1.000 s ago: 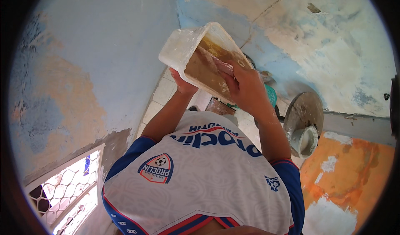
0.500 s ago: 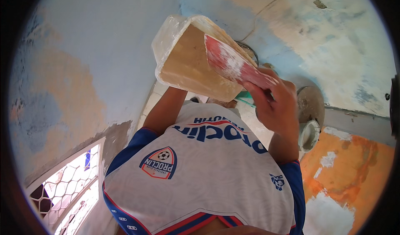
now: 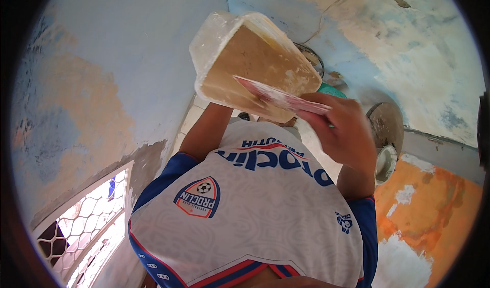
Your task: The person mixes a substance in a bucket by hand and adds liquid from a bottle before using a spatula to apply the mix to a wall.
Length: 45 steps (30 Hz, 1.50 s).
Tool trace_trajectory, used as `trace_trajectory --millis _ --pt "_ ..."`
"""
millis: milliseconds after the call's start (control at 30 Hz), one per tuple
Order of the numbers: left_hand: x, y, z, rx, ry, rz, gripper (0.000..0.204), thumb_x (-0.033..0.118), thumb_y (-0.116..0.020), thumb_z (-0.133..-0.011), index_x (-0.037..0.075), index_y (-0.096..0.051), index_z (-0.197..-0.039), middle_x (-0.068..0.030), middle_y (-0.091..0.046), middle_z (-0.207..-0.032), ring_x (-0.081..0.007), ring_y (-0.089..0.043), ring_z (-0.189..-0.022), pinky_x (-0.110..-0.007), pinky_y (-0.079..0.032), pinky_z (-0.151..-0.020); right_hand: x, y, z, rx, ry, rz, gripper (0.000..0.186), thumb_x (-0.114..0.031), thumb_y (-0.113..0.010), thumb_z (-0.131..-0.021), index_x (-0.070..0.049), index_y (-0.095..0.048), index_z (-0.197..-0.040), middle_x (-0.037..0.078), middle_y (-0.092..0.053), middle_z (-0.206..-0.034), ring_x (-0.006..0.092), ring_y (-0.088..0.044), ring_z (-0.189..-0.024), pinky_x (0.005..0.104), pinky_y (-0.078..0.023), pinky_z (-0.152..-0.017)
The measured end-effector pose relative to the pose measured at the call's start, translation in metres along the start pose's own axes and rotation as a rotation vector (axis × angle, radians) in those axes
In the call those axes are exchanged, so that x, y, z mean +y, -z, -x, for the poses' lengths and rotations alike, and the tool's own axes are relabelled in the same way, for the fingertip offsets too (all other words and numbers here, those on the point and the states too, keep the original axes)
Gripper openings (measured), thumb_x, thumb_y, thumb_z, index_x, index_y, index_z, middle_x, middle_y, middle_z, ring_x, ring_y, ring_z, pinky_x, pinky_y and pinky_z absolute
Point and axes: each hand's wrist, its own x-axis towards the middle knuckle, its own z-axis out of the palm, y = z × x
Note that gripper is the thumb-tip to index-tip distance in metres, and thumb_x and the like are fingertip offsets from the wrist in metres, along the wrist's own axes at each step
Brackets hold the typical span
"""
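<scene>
A whitish, box-shaped plastic container [image 3: 217,43], tan inside and smeared with pale residue, is held up in front of my chest, its open side tilted toward me. My left forearm [image 3: 208,130] runs up behind its lower edge. The container hides my left hand, which bears it from behind. In my right hand [image 3: 347,127], thumb and fingers close on a thin, flat red putty spreader [image 3: 275,96] streaked with white. The spreader's blade reaches across the container's lower right rim into its opening, seen nearly edge-on.
A patchy blue and beige wall [image 3: 102,99] rises at the left, above a window with a white grille [image 3: 87,227]. To the right stand a round grey-brown object [image 3: 385,122] and a white bucket [image 3: 385,163], beside an orange patched surface [image 3: 423,206]. Something green [image 3: 332,89] shows behind my right hand.
The spreader has moved down and left within the container's opening and turned from its broad face to nearly edge-on. My right hand has dropped slightly. The container has shifted a little.
</scene>
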Motion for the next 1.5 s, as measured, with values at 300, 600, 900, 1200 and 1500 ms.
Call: trace_trajectory --millis 300,600,900,1200,1500 --pt "0.002 -0.001 -0.019 -0.014 0.039 0.024 0.082 0.072 -0.033 -0.098 0.014 -0.031 -0.156 -0.0107 -0.042 -0.154 -0.03 -0.044 -0.139 -0.048 -0.04 -0.113 -0.001 0.022 0.014 0.315 0.08 -0.063 0.016 0.001 -0.071 -0.089 0.002 -0.07 -0.105 0.012 -0.076 -0.096 0.0136 -0.07 -0.077 0.0225 -0.051 -0.063" --pt "0.009 -0.002 -0.024 -0.035 0.043 -0.002 0.081 0.071 -0.034 -0.098 0.014 -0.032 -0.156 -0.0107 -0.043 -0.153 -0.03 -0.045 -0.138 -0.048 -0.041 -0.113 0.029 -0.022 0.038 0.496 -0.381 -0.779 0.024 -0.004 -0.063 -0.097 0.001 -0.057 -0.119 0.007 -0.069 -0.095 0.0059 -0.059 -0.065 0.0213 -0.045 -0.051" --pt "0.021 -0.006 -0.009 -0.046 -0.025 -0.06 0.08 0.07 -0.034 -0.098 0.014 -0.033 -0.155 -0.0106 -0.044 -0.153 -0.0299 -0.046 -0.137 -0.048 -0.042 -0.112 0.027 -0.035 0.045 0.518 -0.392 -0.929 0.025 -0.003 -0.059 -0.098 0.003 -0.054 -0.122 0.009 -0.068 -0.102 0.0062 -0.061 -0.069 0.0215 -0.046 -0.053" --pt "0.032 -0.009 -0.016 -0.076 -0.074 -0.069 0.079 0.069 -0.035 -0.099 0.014 -0.034 -0.155 -0.0106 -0.045 -0.152 -0.0299 -0.047 -0.136 -0.048 -0.043 -0.111 0.023 -0.03 0.044 0.493 -0.516 -1.017 0.027 -0.006 -0.058 -0.098 0.001 -0.054 -0.124 0.01 -0.069 -0.101 0.0067 -0.061 -0.067 0.0213 -0.046 -0.051" --pt "0.041 -0.009 -0.029 -0.094 -0.086 -0.07 0.078 0.068 -0.036 -0.099 0.013 -0.035 -0.154 -0.0106 -0.046 -0.151 -0.0298 -0.049 -0.136 -0.048 -0.044 -0.11 0.018 -0.039 0.036 0.612 -0.554 -1.005 0.024 -0.008 -0.057 -0.097 0.0 -0.054 -0.119 0.012 -0.07 -0.091 0.0115 -0.065 -0.06 0.0205 -0.043 -0.04"
